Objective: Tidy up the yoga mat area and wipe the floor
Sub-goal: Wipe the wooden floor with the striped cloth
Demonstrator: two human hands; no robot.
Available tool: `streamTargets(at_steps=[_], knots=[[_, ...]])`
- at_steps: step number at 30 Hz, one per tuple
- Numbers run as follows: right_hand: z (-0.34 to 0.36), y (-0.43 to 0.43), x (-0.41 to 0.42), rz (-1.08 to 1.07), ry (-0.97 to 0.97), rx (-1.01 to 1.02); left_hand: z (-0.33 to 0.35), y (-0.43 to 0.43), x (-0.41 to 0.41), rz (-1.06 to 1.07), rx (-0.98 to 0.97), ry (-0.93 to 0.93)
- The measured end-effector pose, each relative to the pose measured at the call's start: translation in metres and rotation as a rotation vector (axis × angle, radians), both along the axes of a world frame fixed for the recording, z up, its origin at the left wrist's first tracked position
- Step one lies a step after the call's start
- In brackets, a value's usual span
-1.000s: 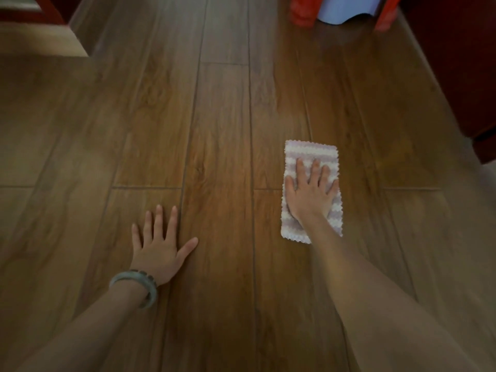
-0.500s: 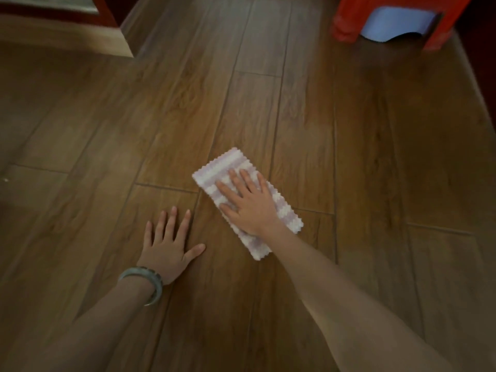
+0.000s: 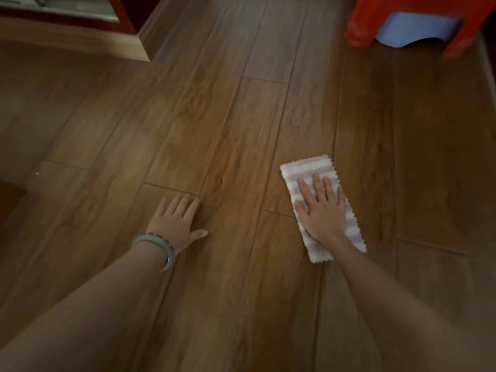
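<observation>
A folded cloth (image 3: 308, 167) with pink and white stripes lies flat on the brown wooden floor (image 3: 241, 116). My right hand (image 3: 322, 210) presses down on it with straight, spread fingers, covering its middle. My left hand (image 3: 175, 224) rests flat on the bare floor to the left of the cloth, fingers straight, a grey bracelet on its wrist. No yoga mat is in view.
A red plastic stool (image 3: 418, 17) with something pale blue under it stands at the back right. A dark red cabinet base (image 3: 118, 20) and a raised wooden step (image 3: 67, 41) sit at the back left. A small white speck (image 3: 37, 173) lies on the floor far left.
My right hand has slid the cloth from beside my left hand back out to the right. The left hand has stayed flat on the floor. The view has shifted slightly.
</observation>
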State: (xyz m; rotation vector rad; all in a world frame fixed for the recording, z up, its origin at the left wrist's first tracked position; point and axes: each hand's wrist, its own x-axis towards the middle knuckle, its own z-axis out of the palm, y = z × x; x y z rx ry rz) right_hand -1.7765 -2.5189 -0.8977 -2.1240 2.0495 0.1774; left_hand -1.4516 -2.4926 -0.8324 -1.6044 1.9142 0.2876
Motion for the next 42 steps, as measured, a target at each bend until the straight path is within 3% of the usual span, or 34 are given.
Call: streamTargets(at_steps=[7,16,18,22,26,30,34,42], knots=[[-0.003,-0.004,0.001,-0.084,0.007,-0.033,0.018,-0.069,0.018,-0.085,-0.111,0.032],[-0.001,-0.048,0.015,-0.765,0.0,0.031,0.018,-0.173,0.038,-0.388,-0.089,-0.002],[0.001,-0.073,0.032,-0.825,-0.015,0.061,0.02,-0.187,0.038,-0.487,-0.095,0.02],[0.006,-0.129,0.1,-0.532,-0.062,0.118,0.02,-0.212,0.049,-0.59,-0.093,0.095],[0.008,-0.163,0.184,-0.114,-0.149,0.114,0.003,-0.24,0.065,-0.381,-0.046,0.222],[0.007,-0.194,0.181,0.125,-0.127,0.093,-0.022,-0.272,0.066,-0.322,0.022,0.35],[0.006,-0.231,0.127,-0.155,-0.036,0.096,-0.041,-0.29,0.055,-0.17,0.037,0.472],[0.004,-0.265,0.067,-0.739,-0.039,0.091,-0.06,-0.285,0.055,-0.184,-0.076,0.458]])
